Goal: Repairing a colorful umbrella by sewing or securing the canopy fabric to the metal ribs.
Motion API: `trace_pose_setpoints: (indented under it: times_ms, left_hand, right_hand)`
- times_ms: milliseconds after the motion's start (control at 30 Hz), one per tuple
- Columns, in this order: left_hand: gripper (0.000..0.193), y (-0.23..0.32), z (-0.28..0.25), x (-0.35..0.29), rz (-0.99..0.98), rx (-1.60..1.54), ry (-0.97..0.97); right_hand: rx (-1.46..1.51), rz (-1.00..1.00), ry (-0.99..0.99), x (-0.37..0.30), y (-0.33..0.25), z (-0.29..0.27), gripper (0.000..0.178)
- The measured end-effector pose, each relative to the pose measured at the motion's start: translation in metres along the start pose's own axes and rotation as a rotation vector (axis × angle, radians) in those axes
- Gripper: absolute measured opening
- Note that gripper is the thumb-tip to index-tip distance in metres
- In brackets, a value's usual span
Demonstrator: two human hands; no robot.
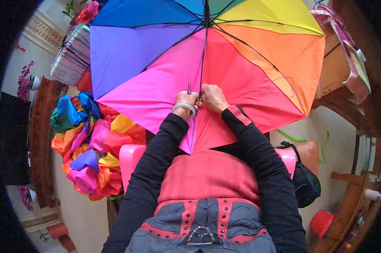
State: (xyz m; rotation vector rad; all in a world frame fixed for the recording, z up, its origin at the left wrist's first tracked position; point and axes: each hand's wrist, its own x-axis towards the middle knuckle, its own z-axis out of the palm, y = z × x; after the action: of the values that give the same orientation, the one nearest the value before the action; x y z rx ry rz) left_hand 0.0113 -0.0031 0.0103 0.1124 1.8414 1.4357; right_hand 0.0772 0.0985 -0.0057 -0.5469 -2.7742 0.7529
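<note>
Umbrella (230,61), one, multicoloured: open, its inside turned to the person, filling the upper middle of the view, with a near corner reaching the lap. Panels joined edge to edge and spread over the frame (this part judged done).

Cloth heap (91,154), crumpled, in like colours: on the person's left, beside the pink seat (131,162). Probably more covers awaiting work (a guess; no frame shows in it).

Rib (204,55), dark, slender: runs from the hub down to the hands. Fastening of cloth to rib judged in hand here, unfinished; whether the other ribs are secured cannot be told.

Left hand (187,100), with a pale bangle: fingers closed around a pointed tool, beside the rib.

Right hand (214,98): fingers curled in close at the rib, next to the left; whether they grip it, or a needle, cannot be told.

Pointed tool (188,85), slim: tip upward.

Thread (269,89), dark, fine: looped loosely over the red and orange panels, so tying off and trimming presumably remain.
</note>
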Motion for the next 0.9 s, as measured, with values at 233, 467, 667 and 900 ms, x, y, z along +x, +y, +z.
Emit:
trace_pose_setpoints:
  times_ms: [233, 467, 667, 900]
  left_hand:
    - [0.016, -0.006, 0.003, 0.006, 0.005, -0.041, 0.001]
    - [0.014, 0.004, 0.009, -0.004, -0.109, -0.169, 0.172]
    - [0.014, -0.003, 0.001, 0.005, -0.086, -0.237, 0.093]
    - [0.013, -0.003, 0.004, 0.012, -0.093, -0.188, 0.078]
  right_hand:
    - [0.084, -0.025, 0.089, -0.001, 0.005, 0.002, 0.015]
    - [0.197, -0.02, 0.028, 0.004, 0.021, -0.002, 0.014]
    - [0.331, -0.084, -0.038, 0.005, 0.025, -0.006, 0.015]
    - [0.33, -0.102, -0.063, 0.004, 0.027, -0.004, 0.016]
